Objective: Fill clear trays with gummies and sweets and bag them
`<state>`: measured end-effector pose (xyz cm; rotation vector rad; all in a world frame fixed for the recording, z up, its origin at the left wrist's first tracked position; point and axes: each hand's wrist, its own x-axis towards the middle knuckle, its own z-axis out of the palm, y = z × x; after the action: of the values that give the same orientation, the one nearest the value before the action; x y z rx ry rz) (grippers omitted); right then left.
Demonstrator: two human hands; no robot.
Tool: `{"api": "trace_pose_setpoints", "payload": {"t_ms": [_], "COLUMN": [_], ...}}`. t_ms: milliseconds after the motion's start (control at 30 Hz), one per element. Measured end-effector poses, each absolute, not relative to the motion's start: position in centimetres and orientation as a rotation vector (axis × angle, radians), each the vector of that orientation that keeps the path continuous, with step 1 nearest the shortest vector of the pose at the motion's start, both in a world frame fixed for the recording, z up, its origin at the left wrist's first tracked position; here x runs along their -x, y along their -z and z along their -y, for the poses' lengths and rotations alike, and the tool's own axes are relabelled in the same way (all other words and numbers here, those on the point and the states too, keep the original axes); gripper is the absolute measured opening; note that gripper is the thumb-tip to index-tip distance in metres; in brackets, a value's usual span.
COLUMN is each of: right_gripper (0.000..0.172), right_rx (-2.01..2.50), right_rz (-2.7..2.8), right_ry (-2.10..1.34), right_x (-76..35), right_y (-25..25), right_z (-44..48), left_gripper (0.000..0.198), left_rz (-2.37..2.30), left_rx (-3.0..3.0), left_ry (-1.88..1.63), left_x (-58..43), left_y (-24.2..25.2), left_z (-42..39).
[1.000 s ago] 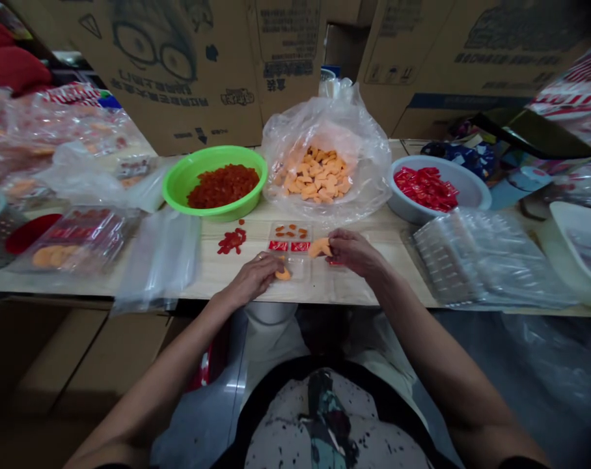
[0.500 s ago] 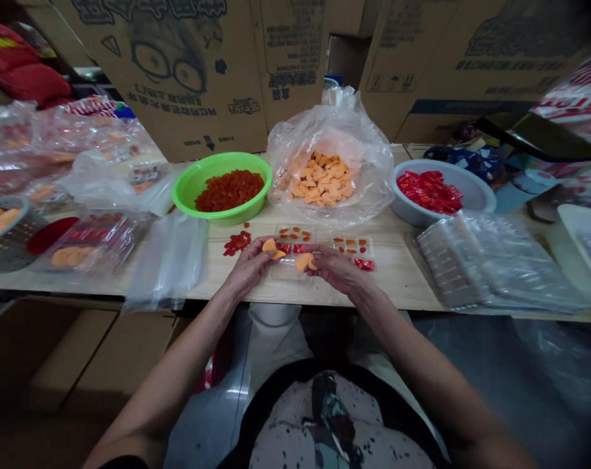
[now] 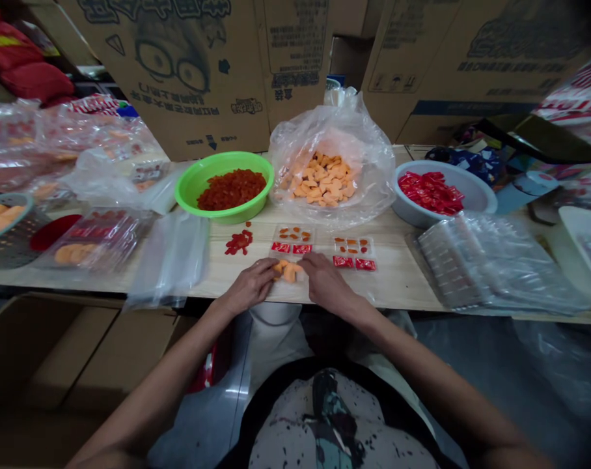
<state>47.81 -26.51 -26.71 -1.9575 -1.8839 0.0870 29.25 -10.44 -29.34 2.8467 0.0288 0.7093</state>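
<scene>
Well, the head-worn camera looks down on a light wooden surface (image 3: 403,286), with both forearms reaching in from the bottom of the frame. At lower centre, the left hand (image 3: 249,284) and right hand (image 3: 327,283) lie palm-down and open, neither one clenched, on either side of a clump of flat orange pieces (image 3: 288,271). The left fingertips touch the clump. The pieces sit in the near end of a clear plastic tray (image 3: 291,236), which also holds small orange bits and two red sachets. Just right of it is a matching tray (image 3: 353,253) with similar bits and sachets. Loose red pieces (image 3: 239,242) lie to its left. Above centre, a green bowl (image 3: 188,185) holds dark red pieces, and a clear plastic bag (image 3: 373,176) holds more orange pieces. To the right, a pale grey bowl (image 3: 474,185) holds red sachets, with a stack of clear trays (image 3: 491,260) below it. Filled clear packs (image 3: 95,241) lie at left, and cardboard boxes (image 3: 295,39) line the top of the frame.
</scene>
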Motion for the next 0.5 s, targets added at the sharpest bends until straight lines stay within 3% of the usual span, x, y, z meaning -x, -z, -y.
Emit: {"api": "trace_pose_setpoints", "payload": {"t_ms": [233, 367, 500], "right_gripper": [0.058, 0.050, 0.044], "right_rx": [1.875, 1.830, 2.029], "right_rz": [2.160, 2.129, 1.708], "right_ry": [-0.096, -0.203, -0.258], "right_x": [-45.3, -47.4, -54.0], "right_y": [27.6, 26.2, 23.0], "right_z": [27.7, 26.2, 22.8], "left_gripper": [0.041, 0.048, 0.061], "left_rz": [-0.032, -0.068, -0.099], "left_rx": [-2.895, -2.955, -2.971], "left_ry": [-0.734, -0.768, -0.845], "left_x": [-28.6, -28.8, -30.3], "left_y": [29.4, 29.7, 28.6], "left_z": [10.8, 11.6, 11.6]}}
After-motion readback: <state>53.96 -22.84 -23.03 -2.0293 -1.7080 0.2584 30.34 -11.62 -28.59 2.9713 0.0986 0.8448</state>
